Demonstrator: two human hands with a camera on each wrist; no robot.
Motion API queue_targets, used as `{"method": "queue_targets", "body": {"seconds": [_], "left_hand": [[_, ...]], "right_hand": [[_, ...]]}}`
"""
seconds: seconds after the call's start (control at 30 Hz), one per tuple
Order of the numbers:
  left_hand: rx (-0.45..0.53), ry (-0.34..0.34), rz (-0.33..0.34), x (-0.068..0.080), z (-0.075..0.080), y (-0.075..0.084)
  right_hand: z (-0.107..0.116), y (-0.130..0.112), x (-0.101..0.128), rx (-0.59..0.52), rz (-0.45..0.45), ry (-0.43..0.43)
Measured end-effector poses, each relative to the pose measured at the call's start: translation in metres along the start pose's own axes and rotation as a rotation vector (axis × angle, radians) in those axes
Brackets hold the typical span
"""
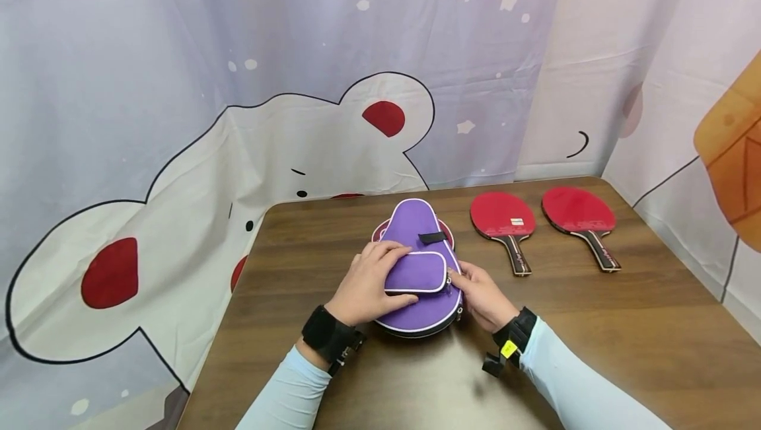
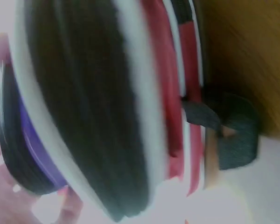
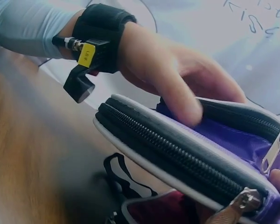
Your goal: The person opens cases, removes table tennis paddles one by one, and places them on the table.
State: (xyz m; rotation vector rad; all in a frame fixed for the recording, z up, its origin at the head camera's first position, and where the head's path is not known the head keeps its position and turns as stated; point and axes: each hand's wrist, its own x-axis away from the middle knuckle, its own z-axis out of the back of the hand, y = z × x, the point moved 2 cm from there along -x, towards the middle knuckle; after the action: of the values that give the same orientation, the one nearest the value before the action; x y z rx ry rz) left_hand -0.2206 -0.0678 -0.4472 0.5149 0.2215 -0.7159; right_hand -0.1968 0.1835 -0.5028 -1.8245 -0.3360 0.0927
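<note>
A purple paddle-shaped case (image 1: 416,228) with white piping lies on the brown table (image 1: 594,324), on top of a red case (image 1: 447,234) of which only the edges show. My left hand (image 1: 399,276) grips the purple case's front pocket (image 1: 419,270), fingers over its top and thumb at its near edge (image 3: 186,112). My right hand (image 1: 460,278) is at the case's right side, its fingertips pinching a metal zipper pull (image 3: 245,201). The left wrist view is a blurred close-up of the stacked case edges and a black strap loop (image 2: 233,135).
Two red paddles (image 1: 502,218) (image 1: 578,212) with dark handles lie side by side on the table to the right of the cases. A curtain with a cartoon bear (image 1: 333,126) hangs behind the table. An orange object (image 1: 734,146) juts in at the right edge.
</note>
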Motion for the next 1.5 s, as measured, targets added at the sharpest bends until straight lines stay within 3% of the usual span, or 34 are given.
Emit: {"method": "queue_targets", "body": {"seconds": [0.17, 0.27, 0.33, 0.57, 0.67, 0.8, 0.9, 1.07, 1.37, 1.5], "left_hand": [[0.166, 0.186, 0.076, 0.0, -0.001, -0.018], [0.172, 0.218, 0.127, -0.001, -0.007, -0.03], [0.115, 0.157, 0.132, 0.001, -0.015, -0.038], [-0.017, -0.191, 0.076, 0.008, -0.038, -0.044], [-0.09, -0.267, 0.082, 0.011, -0.038, -0.041], [-0.177, -0.3, 0.092, 0.017, -0.034, -0.045], [-0.202, -0.298, 0.122, 0.026, -0.027, -0.054], [-0.241, -0.255, 0.2, 0.055, -0.005, -0.078], [-0.234, -0.166, 0.407, 0.127, 0.055, -0.132], [-0.257, -0.147, 0.419, 0.141, 0.066, -0.141]], "right_hand": [[0.016, -0.003, 0.002, -0.013, 0.014, 0.1], [0.026, -0.007, 0.003, -0.05, 0.026, 0.172], [0.031, -0.009, 0.005, -0.086, 0.033, 0.208], [0.04, -0.015, 0.007, -0.114, 0.046, 0.233], [0.041, -0.015, 0.007, -0.109, 0.051, 0.239], [0.043, -0.015, 0.005, -0.106, 0.054, 0.235], [0.044, -0.014, 0.004, -0.095, 0.048, 0.234], [0.044, -0.011, 0.004, -0.058, 0.018, 0.235], [0.049, -0.003, -0.004, -0.042, 0.01, 0.2], [0.051, 0.002, -0.013, -0.005, 0.01, 0.174]]}}
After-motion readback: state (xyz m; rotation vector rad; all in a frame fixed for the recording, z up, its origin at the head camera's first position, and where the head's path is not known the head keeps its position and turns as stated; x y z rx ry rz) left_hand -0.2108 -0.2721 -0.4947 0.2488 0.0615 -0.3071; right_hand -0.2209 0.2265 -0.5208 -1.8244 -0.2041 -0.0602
